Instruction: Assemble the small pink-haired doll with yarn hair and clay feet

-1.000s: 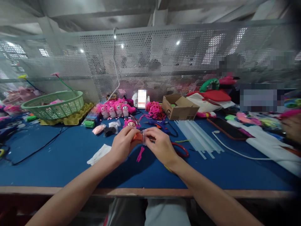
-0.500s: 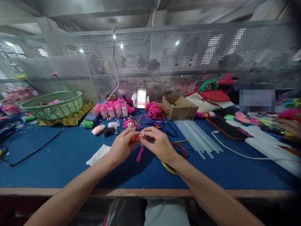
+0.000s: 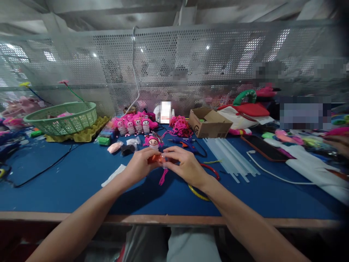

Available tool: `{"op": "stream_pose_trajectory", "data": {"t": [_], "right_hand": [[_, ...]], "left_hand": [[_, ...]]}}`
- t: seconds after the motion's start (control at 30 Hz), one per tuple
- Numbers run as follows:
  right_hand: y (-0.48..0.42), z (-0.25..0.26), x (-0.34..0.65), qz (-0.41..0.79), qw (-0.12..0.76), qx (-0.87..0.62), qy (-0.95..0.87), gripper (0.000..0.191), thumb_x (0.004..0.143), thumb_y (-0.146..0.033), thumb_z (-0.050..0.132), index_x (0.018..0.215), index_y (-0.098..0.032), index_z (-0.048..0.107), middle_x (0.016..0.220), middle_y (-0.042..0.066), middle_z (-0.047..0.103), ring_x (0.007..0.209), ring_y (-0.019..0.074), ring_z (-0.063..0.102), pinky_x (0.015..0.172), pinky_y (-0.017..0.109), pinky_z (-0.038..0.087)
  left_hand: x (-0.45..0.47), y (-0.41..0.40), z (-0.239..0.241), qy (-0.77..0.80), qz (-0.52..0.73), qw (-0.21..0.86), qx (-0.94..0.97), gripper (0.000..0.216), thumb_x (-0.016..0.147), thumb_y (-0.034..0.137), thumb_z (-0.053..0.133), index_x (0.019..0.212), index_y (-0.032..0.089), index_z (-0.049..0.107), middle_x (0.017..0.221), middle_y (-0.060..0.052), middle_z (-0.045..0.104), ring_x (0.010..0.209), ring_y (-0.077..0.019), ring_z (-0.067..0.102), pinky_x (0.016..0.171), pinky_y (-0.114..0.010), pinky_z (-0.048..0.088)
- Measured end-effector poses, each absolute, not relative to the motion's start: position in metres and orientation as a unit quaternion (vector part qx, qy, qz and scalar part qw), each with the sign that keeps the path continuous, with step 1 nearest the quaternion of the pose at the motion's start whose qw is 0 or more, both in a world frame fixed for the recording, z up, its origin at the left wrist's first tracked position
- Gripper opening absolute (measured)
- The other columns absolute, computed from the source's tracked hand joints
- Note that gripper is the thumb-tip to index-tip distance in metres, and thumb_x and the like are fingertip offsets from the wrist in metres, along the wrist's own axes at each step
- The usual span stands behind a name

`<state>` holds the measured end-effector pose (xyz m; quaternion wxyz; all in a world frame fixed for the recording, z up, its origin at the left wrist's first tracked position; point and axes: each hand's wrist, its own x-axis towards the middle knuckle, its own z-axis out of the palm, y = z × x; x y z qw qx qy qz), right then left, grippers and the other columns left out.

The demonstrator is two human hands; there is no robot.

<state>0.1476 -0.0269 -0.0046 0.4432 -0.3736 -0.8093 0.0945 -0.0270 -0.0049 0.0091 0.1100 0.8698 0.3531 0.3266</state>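
Between my two hands, above the middle of the table, is a small orange piece in clear plastic point(image 3: 156, 159). The fingers of my left hand point(image 3: 139, 162) are closed round its left end. With thumb and fingertips, my right hand point(image 3: 183, 163) pinches the clear right end. A pink cord point(image 3: 163, 177) dangles just below the fingertips; where it is fastened is hidden. Right behind my hands stands a doll point(image 3: 153, 142) with pink hair and a pale face, its lower part covered by them. A white tissue point(image 3: 113, 175) lies beside my left forearm.
Pink dolls point(image 3: 133, 125) stand in a row at the back, near pink yarn point(image 3: 180, 125) and a cardboard box point(image 3: 209, 123). A glue gun point(image 3: 185, 143), translucent sticks point(image 3: 230, 158), a phone point(image 3: 264, 147) and red and yellow rings lie rightward. A green basket point(image 3: 64, 118) stands left.
The view has shifted slightly, so the table appears a little higher and further right. Both hands keep hold of the orange piece, with only slight finger movement.
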Motion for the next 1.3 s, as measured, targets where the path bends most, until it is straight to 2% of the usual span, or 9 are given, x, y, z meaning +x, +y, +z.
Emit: {"op": "stream_pose_trajectory", "data": {"t": [0.23, 0.37, 0.5, 0.63, 0.87, 1.13, 1.3], "right_hand": [[-0.023, -0.009, 0.148, 0.013, 0.391, -0.317, -0.864, 0.016, 0.080, -0.015, 0.050, 0.081, -0.016, 0.066, 0.091, 0.010, 0.060, 0.086, 0.0164, 0.059, 0.077, 0.030, 0.049], [-0.021, -0.009, 0.151, 0.017, 0.402, -0.328, -0.855, 0.016, 0.080, -0.016, 0.050, 0.077, -0.016, 0.066, 0.089, 0.009, 0.061, 0.082, 0.0156, 0.059, 0.075, 0.030, 0.050], [-0.023, -0.006, 0.152, 0.052, 0.411, -0.344, -0.842, 0.012, 0.077, -0.017, 0.055, 0.083, -0.016, 0.065, 0.097, 0.010, 0.061, 0.087, 0.0173, 0.060, 0.079, 0.032, 0.049], [-0.025, -0.005, 0.152, 0.074, 0.404, -0.344, -0.844, 0.019, 0.074, -0.016, 0.058, 0.092, -0.015, 0.063, 0.101, 0.011, 0.060, 0.091, 0.0186, 0.059, 0.079, 0.033, 0.049], [-0.023, -0.009, 0.149, 0.043, 0.398, -0.324, -0.857, 0.013, 0.080, -0.018, 0.050, 0.087, -0.015, 0.061, 0.090, 0.010, 0.060, 0.084, 0.0169, 0.059, 0.076, 0.031, 0.049], [-0.023, -0.006, 0.149, 0.103, 0.391, -0.355, -0.843, 0.006, 0.077, -0.015, 0.054, 0.077, -0.015, 0.060, 0.082, 0.007, 0.061, 0.077, 0.0153, 0.058, 0.071, 0.029, 0.047], [-0.026, -0.009, 0.146, 0.109, 0.386, -0.350, -0.847, 0.007, 0.076, -0.013, 0.053, 0.074, -0.015, 0.060, 0.084, 0.007, 0.059, 0.074, 0.0139, 0.057, 0.069, 0.027, 0.046]], "left_hand": [[-0.031, -0.005, 0.014, 0.380, 0.253, 0.182, 0.871, 0.021, 0.068, 0.027, 0.064, 0.085, 0.014, 0.065, 0.072, -0.002, 0.061, 0.060, -0.0105, 0.051, 0.056, -0.020, 0.040], [-0.030, -0.005, 0.015, 0.375, 0.256, 0.181, 0.872, 0.022, 0.068, 0.029, 0.064, 0.085, 0.015, 0.066, 0.072, -0.003, 0.062, 0.062, -0.0111, 0.051, 0.058, -0.021, 0.040], [-0.031, -0.004, 0.013, 0.360, 0.286, 0.175, 0.871, 0.023, 0.069, 0.027, 0.063, 0.089, 0.016, 0.065, 0.079, -0.004, 0.064, 0.068, -0.0121, 0.054, 0.063, -0.022, 0.042], [-0.033, -0.002, 0.011, 0.356, 0.293, 0.189, 0.867, 0.028, 0.068, 0.032, 0.064, 0.091, 0.016, 0.064, 0.080, -0.004, 0.064, 0.069, -0.0124, 0.055, 0.063, -0.023, 0.043], [-0.037, 0.002, 0.011, 0.376, 0.244, 0.301, 0.842, 0.036, 0.070, 0.039, 0.059, 0.096, 0.013, 0.063, 0.076, -0.004, 0.064, 0.066, -0.0129, 0.055, 0.061, -0.022, 0.043], [-0.030, -0.008, 0.014, 0.362, 0.255, 0.193, 0.876, 0.023, 0.071, 0.028, 0.060, 0.090, 0.016, 0.064, 0.076, -0.003, 0.063, 0.066, -0.0121, 0.053, 0.062, -0.022, 0.040], [-0.030, -0.009, 0.011, 0.382, 0.239, 0.224, 0.864, 0.026, 0.070, 0.029, 0.060, 0.090, 0.015, 0.063, 0.074, -0.003, 0.062, 0.064, -0.0122, 0.052, 0.059, -0.021, 0.040]]}}
